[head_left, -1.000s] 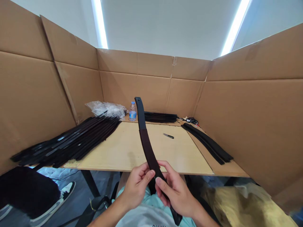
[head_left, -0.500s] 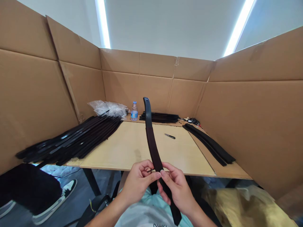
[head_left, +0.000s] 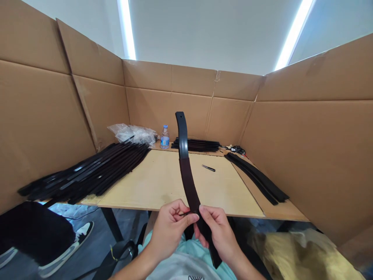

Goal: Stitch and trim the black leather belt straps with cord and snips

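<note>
Holding a black strap [head_left: 188, 181], upright, between left hand [head_left: 171, 233] and right hand [head_left: 218, 237]

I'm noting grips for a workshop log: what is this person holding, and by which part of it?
A long, curved black strip, perhaps rubber or leather, gripped near its lower end by the left hand and right hand; its upper end stands free.

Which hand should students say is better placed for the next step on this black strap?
Probably the left hand: its thumb and fingers pinch a thin dark strand at the edge of the strap. The right hand grips the strap lower down, so it seems better left steadying it.
</note>
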Action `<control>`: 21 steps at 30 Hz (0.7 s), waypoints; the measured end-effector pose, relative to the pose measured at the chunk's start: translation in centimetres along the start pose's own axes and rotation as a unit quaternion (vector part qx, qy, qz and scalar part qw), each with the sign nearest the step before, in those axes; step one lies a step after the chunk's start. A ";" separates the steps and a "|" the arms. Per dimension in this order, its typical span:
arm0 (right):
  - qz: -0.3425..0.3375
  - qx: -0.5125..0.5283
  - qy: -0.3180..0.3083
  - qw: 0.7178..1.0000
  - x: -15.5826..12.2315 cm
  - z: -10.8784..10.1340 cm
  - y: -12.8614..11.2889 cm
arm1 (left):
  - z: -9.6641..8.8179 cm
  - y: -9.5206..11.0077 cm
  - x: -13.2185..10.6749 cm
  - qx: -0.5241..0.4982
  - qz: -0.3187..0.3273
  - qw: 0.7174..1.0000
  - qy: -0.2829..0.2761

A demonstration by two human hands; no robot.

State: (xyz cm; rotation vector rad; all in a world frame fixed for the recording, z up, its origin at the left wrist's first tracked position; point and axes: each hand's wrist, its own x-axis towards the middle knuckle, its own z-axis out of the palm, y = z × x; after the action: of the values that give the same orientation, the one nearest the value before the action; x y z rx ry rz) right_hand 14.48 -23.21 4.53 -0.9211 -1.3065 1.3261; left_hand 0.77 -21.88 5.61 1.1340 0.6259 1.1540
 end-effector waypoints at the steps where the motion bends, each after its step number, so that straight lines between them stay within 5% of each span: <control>1: -0.001 -0.007 0.003 1.000 0.0 0.0 0.0 | 0.1 0.0 0.0 -0.008 0.001 1.000 -0.005; 15: -0.029 0.013 -0.024 0.999 0.8 -1.5 -0.3 | -0.8 0.0 1.3 0.019 0.003 0.998 0.062; 21: -0.032 -0.010 -0.019 0.999 1.0 -0.7 -0.5 | -1.0 0.3 1.3 0.007 0.001 0.999 0.031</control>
State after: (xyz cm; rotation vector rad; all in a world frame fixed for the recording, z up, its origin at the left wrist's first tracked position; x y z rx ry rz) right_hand 14.99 -22.11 5.08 -0.8644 -1.3695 1.2882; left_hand 0.28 -20.34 5.69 1.1151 0.6813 1.1924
